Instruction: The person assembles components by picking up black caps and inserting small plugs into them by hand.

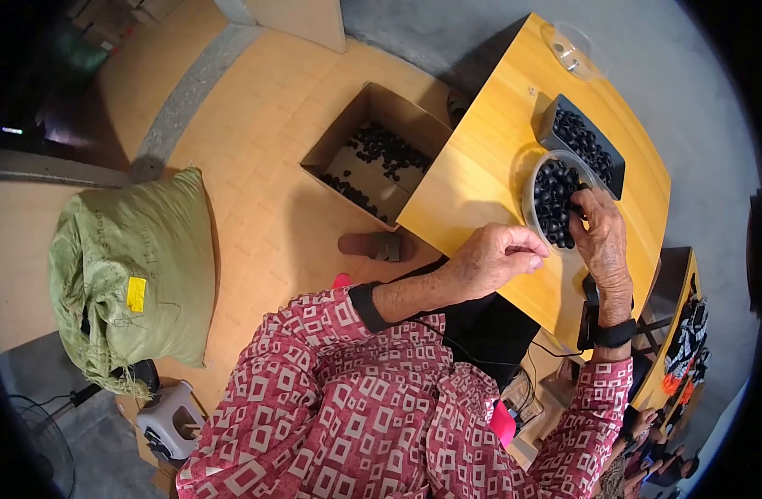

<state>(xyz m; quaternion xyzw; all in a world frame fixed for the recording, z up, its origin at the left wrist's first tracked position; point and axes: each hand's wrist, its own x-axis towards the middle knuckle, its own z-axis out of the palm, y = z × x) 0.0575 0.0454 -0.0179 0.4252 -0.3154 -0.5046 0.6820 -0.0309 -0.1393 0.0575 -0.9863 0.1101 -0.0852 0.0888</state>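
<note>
A clear round tub (527, 200) full of small, round, black hollow pieces (552, 190) stands on the yellow wooden table (480, 150). My right hand (601, 237) reaches over the tub's right side, its thumb and fingers closed around a black piece at the top of the heap. Just left of the tub's near rim is my left hand (499, 258), thumb and fingers drawn together in a pinch; whatever lies between the tips is too small to make out. Behind the tub sits a dark grey rectangular tray (548, 133) holding more of these pieces.
A clear round lid (574, 51) lies at the table's far end. On the floor left of the table are an open cardboard box (335, 137) with scattered black pieces and a slipper (372, 246). A stuffed green sack (140, 266) stands further left. A dark cable (555, 353) hangs near my right forearm.
</note>
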